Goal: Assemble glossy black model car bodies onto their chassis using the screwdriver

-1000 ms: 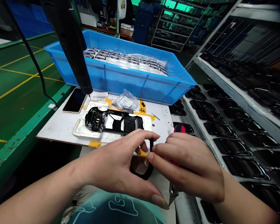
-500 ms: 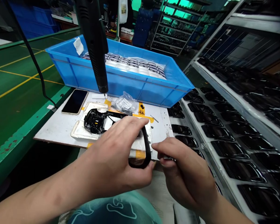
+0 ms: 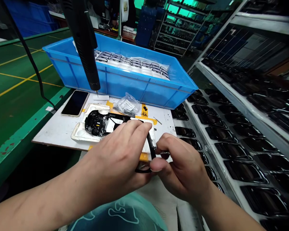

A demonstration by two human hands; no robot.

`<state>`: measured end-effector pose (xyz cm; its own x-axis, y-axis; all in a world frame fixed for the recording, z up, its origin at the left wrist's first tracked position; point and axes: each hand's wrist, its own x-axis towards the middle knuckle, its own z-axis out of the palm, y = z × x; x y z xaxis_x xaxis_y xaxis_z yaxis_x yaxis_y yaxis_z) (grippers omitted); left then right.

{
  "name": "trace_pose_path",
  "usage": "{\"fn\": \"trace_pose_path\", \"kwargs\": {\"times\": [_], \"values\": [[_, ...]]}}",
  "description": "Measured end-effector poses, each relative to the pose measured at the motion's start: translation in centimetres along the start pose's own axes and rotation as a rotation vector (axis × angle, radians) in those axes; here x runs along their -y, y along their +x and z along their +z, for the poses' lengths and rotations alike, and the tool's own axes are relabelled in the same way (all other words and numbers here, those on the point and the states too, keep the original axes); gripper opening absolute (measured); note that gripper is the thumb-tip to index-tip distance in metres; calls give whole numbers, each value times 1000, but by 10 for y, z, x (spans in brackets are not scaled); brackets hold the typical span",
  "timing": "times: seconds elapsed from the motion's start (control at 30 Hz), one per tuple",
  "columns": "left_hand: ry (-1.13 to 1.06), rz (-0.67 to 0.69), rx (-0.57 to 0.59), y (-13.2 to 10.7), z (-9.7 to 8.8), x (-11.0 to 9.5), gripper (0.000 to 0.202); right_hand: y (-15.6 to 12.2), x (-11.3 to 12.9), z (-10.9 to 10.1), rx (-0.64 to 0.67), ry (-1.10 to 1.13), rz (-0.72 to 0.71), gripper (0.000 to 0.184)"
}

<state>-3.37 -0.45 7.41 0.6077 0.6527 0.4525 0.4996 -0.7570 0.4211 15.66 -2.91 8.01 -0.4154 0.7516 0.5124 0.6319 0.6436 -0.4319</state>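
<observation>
My left hand (image 3: 115, 160) is closed round a thin black ring-shaped frame (image 3: 151, 148), holding it just above the near edge of the white work board (image 3: 57, 130). My right hand (image 3: 180, 166) pinches the same frame from the right, thumb and fingers pressed together at its edge. Behind my hands a black plastic housing (image 3: 98, 122) lies in a white moulded cradle (image 3: 80, 135) on the board. A black electric screwdriver (image 3: 83, 41) hangs over the board's far left, its tip just above the surface.
A smartphone (image 3: 75, 102) lies on the board's left; a clear bag of small parts (image 3: 127, 105) at its back. Behind stands a blue crate (image 3: 135, 85) with rows of framed parts. Trays of black glossy parts (image 3: 231, 138) fill the racks on the right. Green bench edge (image 3: 26, 128) left.
My right hand has closed in on the frame from the right and now pinches it. Both hands sit slightly further from me. The hanging screwdriver swung left.
</observation>
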Motion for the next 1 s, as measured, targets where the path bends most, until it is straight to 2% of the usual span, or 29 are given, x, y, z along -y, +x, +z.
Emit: {"fn": "trace_pose_path", "kwargs": {"times": [0.17, 0.23, 0.53, 0.73, 1.0], "values": [[-103, -95, -28, 2, -3, 1, 55, 0, 1, 0, -47, 39, -10, 54], [-114, -116, -24, 3, -5, 0, 56, -2, 0, 0, -41, 16, -15, 53], [-62, -81, -5, 2, -5, 1, 60, -5, 1, 1, -6, -24, -7, 52], [-115, -135, 65, 4, -6, -2, 59, -5, -2, 5, -15, -131, -78, 58], [-136, -142, 58, 1, -1, -1, 57, -9, -2, 8, -9, -225, -108, 55]]}}
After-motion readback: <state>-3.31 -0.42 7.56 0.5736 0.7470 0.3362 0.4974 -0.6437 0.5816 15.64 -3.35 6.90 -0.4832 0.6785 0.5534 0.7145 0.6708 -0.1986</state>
